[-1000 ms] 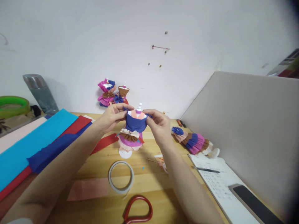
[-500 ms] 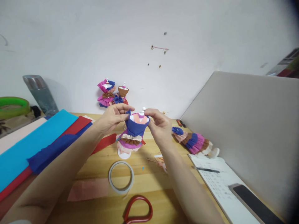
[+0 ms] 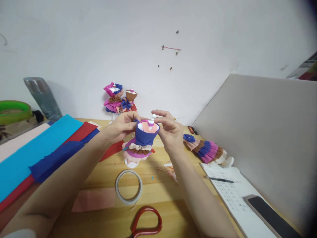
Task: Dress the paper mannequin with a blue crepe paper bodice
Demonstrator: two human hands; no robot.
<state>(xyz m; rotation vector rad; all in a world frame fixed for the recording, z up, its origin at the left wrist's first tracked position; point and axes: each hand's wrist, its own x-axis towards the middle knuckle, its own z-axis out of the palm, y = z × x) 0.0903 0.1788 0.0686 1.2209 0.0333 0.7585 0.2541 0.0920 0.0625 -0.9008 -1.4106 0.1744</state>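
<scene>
left hand (image 3: 122, 126): fingers clamped on blue paper (image 3: 146, 137) around small mannequin (image 3: 151, 124). right hand (image 3: 172, 133): one finger newly raised (clamping unclear); left probably steadies the paper.

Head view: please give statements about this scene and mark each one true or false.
1. The left hand pinches the blue paper band around the small white mannequin. True.
2. The round white tape roll rests on the red looped scissors handle. False: the tape roll lies apart from the scissors handle.
3. The slim black pen lies on the white paper notebook. True.
4. The striped paper-dressed mannequin at right stands upright. False: this mannequin lies down.
</scene>
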